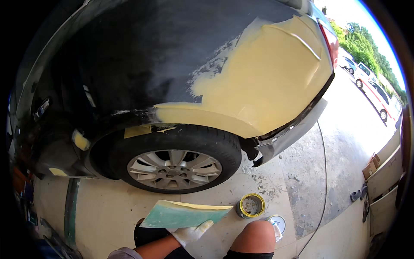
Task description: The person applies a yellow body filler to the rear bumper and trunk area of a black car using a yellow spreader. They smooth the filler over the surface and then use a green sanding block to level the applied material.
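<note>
My left hand (192, 233), in a white knit glove, is closed around the near edge of a green board (183, 216). Pale yellow filler paste (189, 205) lies along the board's far edge. My right hand is out of view. Beyond the board stands a dark car (125, 56), its rear wheel (174, 169) facing me. A large patch of yellow body filler (267, 82) covers the rear side panel above and behind the wheel arch. Smaller filler spots (80, 140) show ahead of the wheel.
An open tin with a yellow rim (251, 205) stands on the floor beyond my right knee (254, 237). Beside the knee is another tin (278, 225). A cable (324, 172) runs along the floor at right. Dark shoes (359, 193) and a cardboard box (371, 166) are farther right.
</note>
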Available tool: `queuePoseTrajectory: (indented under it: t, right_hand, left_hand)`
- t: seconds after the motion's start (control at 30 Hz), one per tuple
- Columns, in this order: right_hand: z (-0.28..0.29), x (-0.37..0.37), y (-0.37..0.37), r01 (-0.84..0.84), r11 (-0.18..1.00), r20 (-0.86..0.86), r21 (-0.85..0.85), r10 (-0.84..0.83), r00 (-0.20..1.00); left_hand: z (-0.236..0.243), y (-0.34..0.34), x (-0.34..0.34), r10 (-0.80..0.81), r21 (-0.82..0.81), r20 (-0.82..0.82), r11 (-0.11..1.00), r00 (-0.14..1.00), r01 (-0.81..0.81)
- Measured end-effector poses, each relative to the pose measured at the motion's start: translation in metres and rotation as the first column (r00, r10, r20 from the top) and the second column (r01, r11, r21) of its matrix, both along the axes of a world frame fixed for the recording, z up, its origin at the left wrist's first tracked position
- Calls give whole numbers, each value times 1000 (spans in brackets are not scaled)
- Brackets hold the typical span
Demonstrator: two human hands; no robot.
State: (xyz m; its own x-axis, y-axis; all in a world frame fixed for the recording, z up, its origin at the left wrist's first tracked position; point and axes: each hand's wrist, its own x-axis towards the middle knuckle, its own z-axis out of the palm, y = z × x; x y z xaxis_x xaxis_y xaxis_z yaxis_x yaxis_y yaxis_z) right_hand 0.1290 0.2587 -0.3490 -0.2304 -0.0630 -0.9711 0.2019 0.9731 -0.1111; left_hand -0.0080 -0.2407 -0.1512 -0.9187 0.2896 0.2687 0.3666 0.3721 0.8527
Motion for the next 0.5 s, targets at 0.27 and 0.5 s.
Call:
queuePoseTrajectory:
  t: [0.27,0.5]
  right_hand:
    - [345,-145,-65,-51,988,-976,-147,-136,170]
    - [472,-111,-199,-720,639,-553,269,-509,-659]
  left_hand:
    - [113,-46,3,163,-350,-380,886,910,-305]
    - [268,-18,5,-54,-649,-520,674,853,-353]
